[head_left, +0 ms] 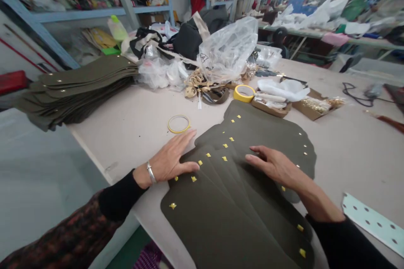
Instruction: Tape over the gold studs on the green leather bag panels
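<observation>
Overlapping olive-green fabric panels [233, 218] lie fanned out on the table in front of me, with small yellow tape bits along their edges. My left hand [172, 157] rests at their left edge, fingers apart and holding nothing; a silver bracelet circles that wrist. Over the right part of the panels is my right hand [273, 164], its thumb and fingers apart with nothing between them. Just beyond my left hand lies a thin yellow tape roll [179, 130]. A thicker yellow tape roll [244, 99] lies at the far edge of the panels.
A stack of olive panels [85, 80] sits at the table's left corner. Plastic bags [230, 50], straps [198, 84] and open boxes [315, 105] fill the back. A pale-green strip with dark dots [372, 218] lies at right, a black cable [356, 96] farther back.
</observation>
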The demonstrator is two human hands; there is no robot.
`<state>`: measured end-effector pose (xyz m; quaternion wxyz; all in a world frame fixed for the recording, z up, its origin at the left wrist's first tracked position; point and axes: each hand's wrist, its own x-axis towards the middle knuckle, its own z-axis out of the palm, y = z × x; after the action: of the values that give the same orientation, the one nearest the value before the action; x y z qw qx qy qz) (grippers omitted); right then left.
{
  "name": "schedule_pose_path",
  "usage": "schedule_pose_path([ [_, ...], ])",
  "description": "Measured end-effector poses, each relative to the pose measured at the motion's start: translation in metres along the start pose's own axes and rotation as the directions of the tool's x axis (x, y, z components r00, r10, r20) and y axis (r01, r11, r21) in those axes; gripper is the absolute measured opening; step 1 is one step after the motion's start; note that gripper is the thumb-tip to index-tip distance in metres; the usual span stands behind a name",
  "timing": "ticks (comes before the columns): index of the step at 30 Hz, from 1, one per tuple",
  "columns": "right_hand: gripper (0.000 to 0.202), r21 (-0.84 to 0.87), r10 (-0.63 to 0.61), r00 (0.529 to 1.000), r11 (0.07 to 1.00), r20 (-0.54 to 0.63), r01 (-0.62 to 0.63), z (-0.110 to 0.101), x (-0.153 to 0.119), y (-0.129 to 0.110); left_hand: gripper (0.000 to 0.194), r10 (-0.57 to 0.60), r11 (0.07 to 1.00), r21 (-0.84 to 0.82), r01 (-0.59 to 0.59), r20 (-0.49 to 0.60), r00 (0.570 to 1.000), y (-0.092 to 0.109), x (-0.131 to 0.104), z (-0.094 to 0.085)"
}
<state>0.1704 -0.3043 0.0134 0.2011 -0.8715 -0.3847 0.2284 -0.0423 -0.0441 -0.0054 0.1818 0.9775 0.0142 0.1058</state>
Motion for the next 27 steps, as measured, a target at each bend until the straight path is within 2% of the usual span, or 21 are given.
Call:
schedule_pose_path([
  [3,0.064,0.049,-0.058,0.994,0.997,0.095,0.053,-0.004,-0.019,-0.013,0.113,-0.021,0.994,-0.103,0.028,0.066,0.998,0.016,-0.028,0.003],
  [6,0.074,0.045,-0.091,0.980,0.995,0.177,0.084,-0.001,-0.047,-0.039,0.124,-0.042,0.986,-0.157,0.054,0.078,0.996,0.023,-0.048,0.005],
  [10,0.101,-0.027,-0.023,0.964,0.999,0.266,0.031,0.021,-0.084,-0.075,0.128,-0.088,0.972,-0.213,0.104,0.084,0.993,0.025,-0.062,0.004],
  [13,0.108,0.027,0.014,0.943,0.999,0.333,-0.024,0.039,-0.097,-0.086,0.129,-0.117,0.956,-0.262,0.134,0.080,0.990,0.026,-0.070,0.003],
  [16,0.100,0.177,0.065,0.933,0.975,0.353,-0.135,0.046,-0.100,-0.090,0.125,-0.135,0.944,-0.293,0.149,0.070,0.988,0.029,-0.075,0.004],
  [20,0.068,0.347,0.074,0.913,0.910,0.401,-0.227,0.033,-0.105,-0.104,0.114,-0.146,0.920,-0.367,0.140,0.011,0.989,0.033,-0.078,0.002],
  [23,0.051,0.270,0.019,0.939,0.955,0.343,-0.118,0.011,-0.117,-0.113,0.109,-0.138,0.897,-0.434,0.078,-0.109,0.984,0.040,-0.073,-0.011],
  [25,0.051,0.132,-0.090,0.970,0.989,0.225,0.061,-0.004,-0.128,-0.110,0.108,-0.128,0.878,-0.479,0.005,-0.224,0.966,0.045,-0.067,-0.025],
  [27,0.055,-0.056,-0.230,0.966,0.970,0.117,0.238,-0.015,-0.139,-0.098,0.115,-0.120,0.839,-0.537,-0.084,-0.333,0.935,0.050,-0.060,-0.035],
])
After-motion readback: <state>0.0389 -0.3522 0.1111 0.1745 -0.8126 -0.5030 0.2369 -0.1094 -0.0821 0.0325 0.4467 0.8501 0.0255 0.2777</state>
